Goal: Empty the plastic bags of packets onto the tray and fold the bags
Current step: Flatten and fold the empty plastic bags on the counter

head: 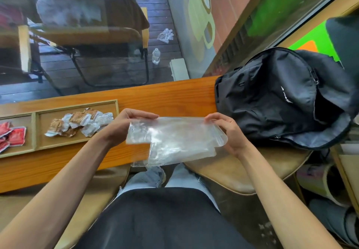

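Observation:
A clear plastic bag [174, 140] hangs flat between both hands above the counter's front edge; it looks empty, with one layer overlapping another. My left hand [124, 126] pinches its top left corner. My right hand [229, 130] pinches the top right corner. To the left lies a wooden tray [77, 144] with two compartments. Brown and white packets [79, 124] are heaped in the right compartment. Red packets [11, 134] lie in the left one, partly cut off by the frame.
A black backpack [275, 97] lies open on the counter [165, 97] just right of my right hand. Beyond the counter is a window with a chair [97, 41] and a seated person outside. Padded stools [242, 171] stand below the counter.

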